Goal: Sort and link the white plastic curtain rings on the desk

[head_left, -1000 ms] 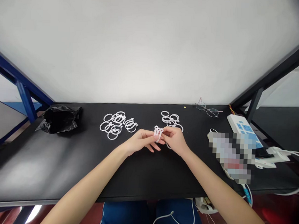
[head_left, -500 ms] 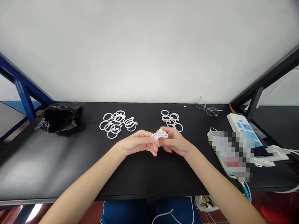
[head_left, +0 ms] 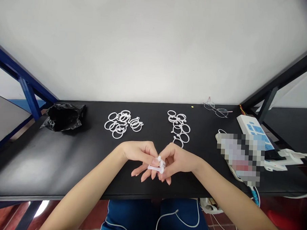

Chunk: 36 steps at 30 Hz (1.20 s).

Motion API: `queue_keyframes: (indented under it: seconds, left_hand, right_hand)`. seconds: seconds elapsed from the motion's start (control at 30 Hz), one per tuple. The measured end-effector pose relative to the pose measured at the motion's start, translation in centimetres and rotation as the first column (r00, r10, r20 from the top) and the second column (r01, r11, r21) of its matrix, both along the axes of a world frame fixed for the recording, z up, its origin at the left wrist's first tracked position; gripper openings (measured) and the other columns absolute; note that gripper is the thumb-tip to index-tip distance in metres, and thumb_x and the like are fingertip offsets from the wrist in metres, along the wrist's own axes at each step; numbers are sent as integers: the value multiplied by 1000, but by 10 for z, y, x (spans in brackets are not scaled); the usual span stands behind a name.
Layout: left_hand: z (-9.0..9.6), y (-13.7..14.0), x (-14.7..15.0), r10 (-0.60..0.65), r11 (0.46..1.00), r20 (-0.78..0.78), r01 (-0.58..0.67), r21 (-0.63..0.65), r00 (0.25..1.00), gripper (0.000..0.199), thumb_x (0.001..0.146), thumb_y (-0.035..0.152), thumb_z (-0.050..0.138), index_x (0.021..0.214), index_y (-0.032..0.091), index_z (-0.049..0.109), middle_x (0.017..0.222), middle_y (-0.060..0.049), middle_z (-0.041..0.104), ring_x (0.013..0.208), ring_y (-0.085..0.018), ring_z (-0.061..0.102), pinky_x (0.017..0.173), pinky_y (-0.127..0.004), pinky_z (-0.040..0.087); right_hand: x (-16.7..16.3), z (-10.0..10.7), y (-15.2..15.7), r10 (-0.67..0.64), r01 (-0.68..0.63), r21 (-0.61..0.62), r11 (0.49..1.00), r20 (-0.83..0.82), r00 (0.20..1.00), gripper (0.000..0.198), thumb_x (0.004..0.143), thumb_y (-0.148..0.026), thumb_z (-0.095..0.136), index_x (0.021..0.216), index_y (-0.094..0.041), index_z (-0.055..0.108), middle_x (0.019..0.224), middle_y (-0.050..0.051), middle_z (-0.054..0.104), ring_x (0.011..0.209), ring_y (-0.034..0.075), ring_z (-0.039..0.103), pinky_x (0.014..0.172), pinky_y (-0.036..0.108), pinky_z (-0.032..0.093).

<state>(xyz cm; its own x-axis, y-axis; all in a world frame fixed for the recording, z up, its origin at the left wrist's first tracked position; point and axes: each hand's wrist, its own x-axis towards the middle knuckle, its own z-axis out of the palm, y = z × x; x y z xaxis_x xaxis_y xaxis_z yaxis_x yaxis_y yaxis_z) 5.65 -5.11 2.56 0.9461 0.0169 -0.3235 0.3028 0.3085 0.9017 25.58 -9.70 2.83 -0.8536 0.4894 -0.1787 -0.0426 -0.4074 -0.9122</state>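
My left hand [head_left: 141,155] and my right hand [head_left: 178,161] meet over the front of the black table. Between them are white plastic curtain rings [head_left: 155,168], gripped by both thumbs and fingers; their small eyelet ends face me. How many rings are held is hidden by the fingers. Some left fingers stretch out below the rings. Beyond my left hand lies a loose pile of white curtain rings [head_left: 117,124]. Another group of rings [head_left: 185,129] lies just past my right hand, its nearest ring close to the knuckles.
A crumpled black plastic bag [head_left: 64,118] sits open at the far left. Wire-framed glasses [head_left: 216,109] rest near the wall at the back right. On the right are a blurred-out phone [head_left: 236,159], a white power strip [head_left: 256,131] and a plugged-in charger with cables [head_left: 285,156].
Both hands have come down towards the table's front edge and turned, tilting the held rings so their eyelets show. More of the right-hand group of rings is now uncovered.
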Motion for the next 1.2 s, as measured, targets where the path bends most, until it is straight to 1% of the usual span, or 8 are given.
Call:
queue_keyframes:
  seconds: [0.23, 0.43, 0.63, 0.9, 0.97, 1.03, 1.13, 1.2]
  left_hand:
    - [7, -8, -2, 103, 989, 51, -97, -108, 993, 43, 71, 61, 68, 63, 18, 69, 37, 0, 48, 25, -8, 36, 34, -24, 46]
    - [15, -11, 0, -147, 959, 99, 166, -229, 984, 40, 67, 59, 72, 67, 19, 74, 34, -1, 44, 25, -10, 36, 39, -29, 54]
    - [18, -16, 6, -318, 904, 96, 333, -269, 943, 43, 58, 66, 74, 61, 23, 73, 39, -5, 53, 29, -14, 43, 48, -33, 57]
    - [12, -7, -13, 213, 975, 91, -207, -75, 973, 53, 61, 71, 68, 51, 20, 57, 29, 3, 36, 22, -7, 27, 35, -28, 47]
    - [8, 1, -12, 456, 889, 131, -457, -25, 880, 54, 66, 69, 65, 53, 19, 51, 31, 8, 30, 23, -4, 23, 38, -28, 47]
    - [5, 13, -13, 692, 693, 197, -716, 89, 694, 49, 76, 65, 58, 61, 18, 50, 39, 9, 32, 28, -4, 26, 46, -28, 50]
    - [-1, 30, -21, 875, 214, 290, -846, 489, 388, 42, 89, 55, 44, 72, 18, 53, 47, 6, 39, 39, -8, 38, 54, -25, 46]
    - [-6, 37, -29, 892, -79, 326, -603, 794, 312, 42, 92, 51, 40, 69, 18, 54, 52, 1, 47, 48, -12, 47, 54, -24, 39]
  right_hand:
    - [1, 0, 1, 78, -88, -65, 994, -151, 986, 17, 80, -27, 70, 86, -11, 72, 73, 4, 71, 61, 14, 69, 59, 23, 56]
    - [-8, 7, -16, 61, -45, 94, 995, -180, 982, 25, 82, -36, 67, 80, -12, 73, 69, 7, 70, 57, 12, 65, 48, 17, 45]
    - [-15, 10, -22, 220, -226, 2, 974, -238, 946, 38, 76, -50, 70, 71, -12, 70, 68, 10, 69, 59, 17, 66, 55, 23, 53]
    - [-15, 9, -7, -256, 242, -96, 966, -186, 949, 26, 79, -42, 70, 78, -16, 69, 67, 2, 63, 54, 11, 56, 66, 32, 57]
    - [-10, 5, 5, -519, 510, -102, 854, -92, 850, 22, 79, -38, 69, 87, -18, 69, 77, 4, 66, 62, 12, 58, 62, 28, 55]
    - [0, 3, 18, -729, 729, -28, 684, -31, 684, 22, 76, -33, 71, 93, -19, 69, 98, 7, 68, 69, 12, 60, 65, 25, 54]
    - [18, 1, 34, -865, 866, 39, 499, -27, 500, 20, 75, -32, 69, 91, -20, 68, 101, 7, 68, 66, 11, 58, 61, 25, 52]
    - [28, 1, 40, -899, 900, 31, 435, -40, 436, 17, 74, -30, 70, 87, -20, 68, 96, 5, 68, 66, 11, 58, 59, 24, 51]
